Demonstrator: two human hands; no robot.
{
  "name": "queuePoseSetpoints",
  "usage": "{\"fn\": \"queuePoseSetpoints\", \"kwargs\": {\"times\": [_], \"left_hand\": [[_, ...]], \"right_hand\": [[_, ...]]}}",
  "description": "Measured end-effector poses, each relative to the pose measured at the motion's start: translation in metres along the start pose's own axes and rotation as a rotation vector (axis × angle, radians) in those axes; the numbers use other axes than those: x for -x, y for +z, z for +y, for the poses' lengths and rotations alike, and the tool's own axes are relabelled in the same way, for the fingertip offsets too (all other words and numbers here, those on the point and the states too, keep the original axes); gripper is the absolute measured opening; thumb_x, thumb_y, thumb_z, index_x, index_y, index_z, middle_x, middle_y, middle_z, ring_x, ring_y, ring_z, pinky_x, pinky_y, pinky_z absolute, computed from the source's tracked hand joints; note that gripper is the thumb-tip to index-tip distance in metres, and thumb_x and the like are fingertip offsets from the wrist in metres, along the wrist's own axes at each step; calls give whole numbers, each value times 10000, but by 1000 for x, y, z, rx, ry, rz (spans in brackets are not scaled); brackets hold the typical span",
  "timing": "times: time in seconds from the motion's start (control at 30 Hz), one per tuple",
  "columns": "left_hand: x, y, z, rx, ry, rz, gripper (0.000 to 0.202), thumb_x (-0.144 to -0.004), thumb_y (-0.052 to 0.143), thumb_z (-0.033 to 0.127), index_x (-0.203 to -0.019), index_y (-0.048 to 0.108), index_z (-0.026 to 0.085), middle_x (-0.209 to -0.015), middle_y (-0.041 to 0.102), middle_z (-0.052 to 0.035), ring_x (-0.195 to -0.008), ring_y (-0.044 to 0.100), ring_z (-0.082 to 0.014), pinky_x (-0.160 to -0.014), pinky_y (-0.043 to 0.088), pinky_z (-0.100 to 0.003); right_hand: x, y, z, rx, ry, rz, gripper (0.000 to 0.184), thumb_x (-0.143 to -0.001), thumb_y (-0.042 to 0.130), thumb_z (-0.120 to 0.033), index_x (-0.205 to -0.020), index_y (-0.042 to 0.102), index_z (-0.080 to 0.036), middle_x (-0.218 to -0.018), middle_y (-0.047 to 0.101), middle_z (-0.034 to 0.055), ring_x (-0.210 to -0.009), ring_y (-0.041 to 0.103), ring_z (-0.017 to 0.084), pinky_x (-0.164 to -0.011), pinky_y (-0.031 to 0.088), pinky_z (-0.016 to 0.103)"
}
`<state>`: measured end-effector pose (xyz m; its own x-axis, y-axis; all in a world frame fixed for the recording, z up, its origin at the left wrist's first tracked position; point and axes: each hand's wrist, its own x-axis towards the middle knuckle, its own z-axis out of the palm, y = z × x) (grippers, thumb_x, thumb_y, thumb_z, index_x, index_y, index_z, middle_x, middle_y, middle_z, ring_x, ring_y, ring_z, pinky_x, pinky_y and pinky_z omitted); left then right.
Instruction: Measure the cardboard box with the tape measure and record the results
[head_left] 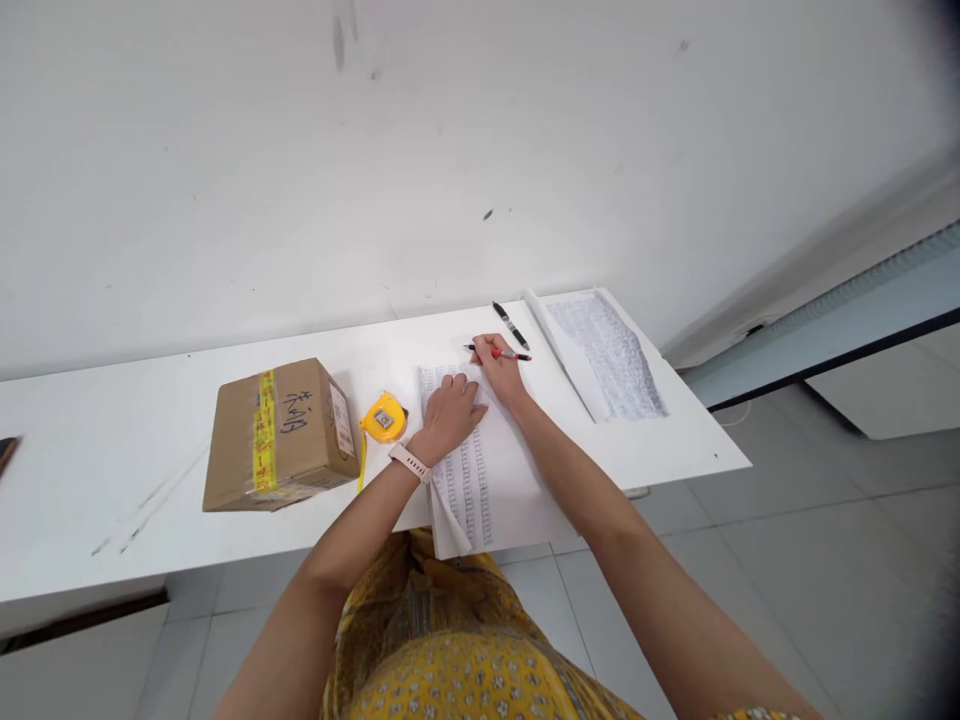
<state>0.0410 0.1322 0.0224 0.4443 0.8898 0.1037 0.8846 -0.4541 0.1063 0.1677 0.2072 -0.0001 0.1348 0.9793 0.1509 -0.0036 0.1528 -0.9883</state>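
— What is the right hand doing?
— The right hand point(499, 368) is closed around a red pen point(516, 354), at the far end of the printed sheet point(491, 485). The pen lies nearly level.

— And the other?
— The left hand point(450, 415) lies flat on that sheet, fingers loose, grasping nothing, just beside the right. Both forearms reach forward over the table point(112, 450) edge, which the sheet overhangs.

— Around them?
— A black pen point(511, 325) lies just beyond the red one, a second sheet point(607, 355) to the right. A yellow tape measure point(384, 418) sits just left, with a cardboard box point(277, 435) past it.
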Motion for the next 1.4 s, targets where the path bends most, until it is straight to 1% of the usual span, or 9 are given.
{"fn": "queuePoseSetpoints", "kwargs": {"times": [0.1,0.2,0.3,0.37,0.43,0.57,0.67,1.03,1.4], "left_hand": [[0,5,-3,1,-4,18,334,-977,482,372,-1254,535,193,-1279,557,-108,-1058,529,-266,-726,509,-346],[0,10,-6,7,4,23,422,-983,455,395,-1366,474,219,-1469,458,-93,-1106,540,-271,-764,523,-367],[-1,12,-8,14,-1,12,465,-975,460,397,-1411,452,236,-1544,395,-77,-1128,552,-278,-790,530,-380],[-3,12,-9,9,-5,13,474,-966,471,390,-1411,463,231,-1549,397,-77,-1126,557,-285,-803,531,-392],[-4,12,-10,-5,4,31,472,-957,482,388,-1397,488,215,-1531,429,-89,-1142,551,-303,-868,514,-428],[-4,13,-11,-27,21,96,453,-947,496,397,-1356,536,206,-1490,475,-125,-1293,457,-346,-1059,375,-533],[-5,16,-12,-17,22,119,443,-945,496,398,-1344,544,211,-1489,475,-134,-1352,413,-340,-1123,294,-557],[-4,24,-13,2,14,102,453,-945,489,390,-1350,532,194,-1503,461,-135,-1366,404,-337,-1150,270,-548],[-2,24,-12,22,2,94,452,-946,486,392,-1353,525,199,-1506,456,-133,-1377,392,-330,-1151,266,-549]], "right_hand": [[0,-4,0,36,-27,-39,276,-804,639,-464,-867,576,-203,-811,615,10,-754,556,147,-729,449,294],[-2,-6,1,137,-32,-3,232,-813,619,-419,-760,528,-212,-681,529,-29,-636,466,128,-624,396,276],[-4,-7,1,169,-19,-10,176,-817,603,-374,-802,511,-224,-656,505,-46,-589,430,123,-577,364,270],[-4,-7,1,172,-14,-16,174,-804,614,-364,-805,508,-227,-661,520,-44,-595,452,128,-581,375,272],[-4,-6,2,209,-4,-8,208,-796,619,-373,-730,482,-231,-612,493,-48,-576,448,131,-573,372,275],[-5,-6,4,336,-19,1,273,-804,581,-349,-630,401,-241,-532,400,-63,-526,389,128,-545,327,277],[-5,-6,5,399,-33,-24,251,-804,555,-319,-636,384,-243,-530,394,-64,-523,389,130,-545,317,277],[-4,-6,8,411,-32,-32,251,-802,560,-340,-643,391,-244,-539,390,-63,-535,389,133,-538,321,272],[-3,-5,9,423,-14,-45,244,-799,564,-334,-659,386,-243,-553,412,-68,-532,400,130,-560,329,277]]}}
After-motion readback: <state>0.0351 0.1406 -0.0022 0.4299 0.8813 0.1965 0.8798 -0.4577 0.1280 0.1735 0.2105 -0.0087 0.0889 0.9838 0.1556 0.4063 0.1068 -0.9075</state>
